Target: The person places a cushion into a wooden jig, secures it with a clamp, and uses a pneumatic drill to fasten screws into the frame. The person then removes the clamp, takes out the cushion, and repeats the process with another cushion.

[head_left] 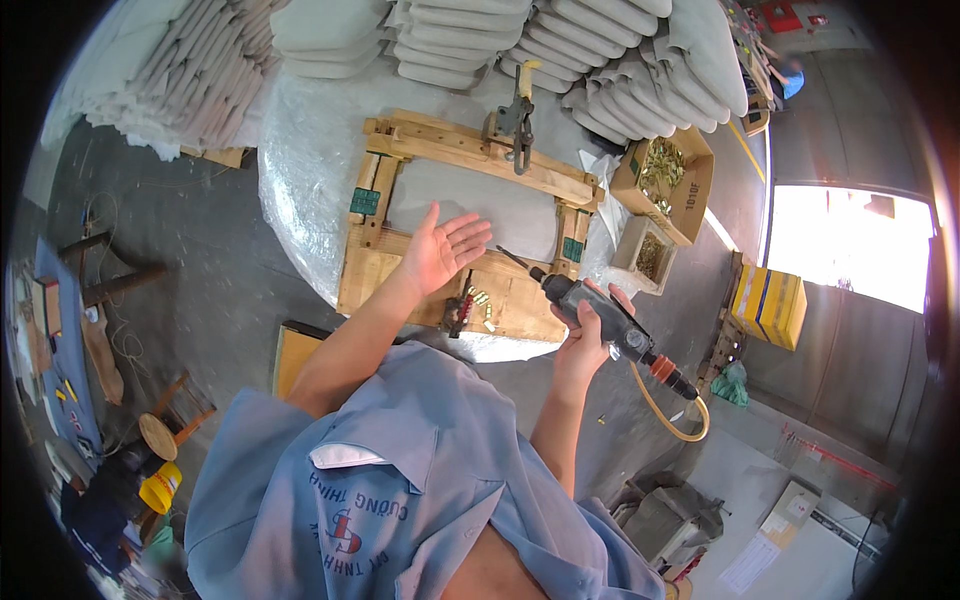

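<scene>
My right hand (582,338) grips a dark air screwdriver (618,322), its long bit pointing left over the wooden jig (400,268). A yellowish hose (680,437) curls from the tool's red-collared end. My left hand (447,246) is open and holds nothing, palm up with fingers stretched toward the bit, above the jig's near side. A flat pale grey panel (470,195) lies within the jig's frame. On the far rail stands a metal toggle clamp (515,125) with a yellowish tip. Near me on the jig are small brass-coloured pieces (483,298) beside a dark red-and-black item (459,312), kind unclear.
Stacks of grey cushioned panels (460,40) line the table's far side. Right of the jig stand a cardboard box (690,190) of metal parts and a smaller bin (640,255). A yellow box (768,306) is further right. A wooden stool (165,430) stands left; another person (790,82) is far right.
</scene>
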The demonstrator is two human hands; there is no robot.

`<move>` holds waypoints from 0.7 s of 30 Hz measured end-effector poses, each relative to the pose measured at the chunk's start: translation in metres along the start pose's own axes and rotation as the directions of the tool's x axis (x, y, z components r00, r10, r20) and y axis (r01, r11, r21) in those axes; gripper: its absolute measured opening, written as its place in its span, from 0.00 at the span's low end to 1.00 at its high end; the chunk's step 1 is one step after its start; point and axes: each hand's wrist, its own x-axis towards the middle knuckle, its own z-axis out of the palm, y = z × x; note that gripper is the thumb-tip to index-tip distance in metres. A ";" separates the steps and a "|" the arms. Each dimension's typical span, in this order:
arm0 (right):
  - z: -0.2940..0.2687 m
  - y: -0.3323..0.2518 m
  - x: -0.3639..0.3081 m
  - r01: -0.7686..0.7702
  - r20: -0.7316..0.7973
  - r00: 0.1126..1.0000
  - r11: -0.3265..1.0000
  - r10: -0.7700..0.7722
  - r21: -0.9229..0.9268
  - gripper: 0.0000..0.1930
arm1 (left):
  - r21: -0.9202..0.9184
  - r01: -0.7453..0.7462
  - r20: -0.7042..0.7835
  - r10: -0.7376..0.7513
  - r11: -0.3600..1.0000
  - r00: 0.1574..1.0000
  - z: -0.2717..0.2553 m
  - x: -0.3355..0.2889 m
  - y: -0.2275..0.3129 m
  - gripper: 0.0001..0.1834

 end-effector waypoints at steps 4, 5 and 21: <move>0.029 0.003 -0.034 0.027 0.042 0.999 0.999 -0.027 -0.018 0.32 | 0.067 0.056 0.104 -0.063 0.996 0.993 -0.001 -0.022 0.014 0.47; 0.033 0.008 -0.039 0.056 0.058 0.997 0.997 -0.053 -0.047 0.32 | 0.103 0.054 0.103 -0.065 0.993 0.993 0.000 -0.027 0.019 0.47; 0.078 0.021 -0.077 0.105 0.104 0.989 0.994 -0.102 -0.022 0.32 | 0.129 0.082 0.076 -0.093 0.988 0.993 -0.030 -0.036 0.050 0.32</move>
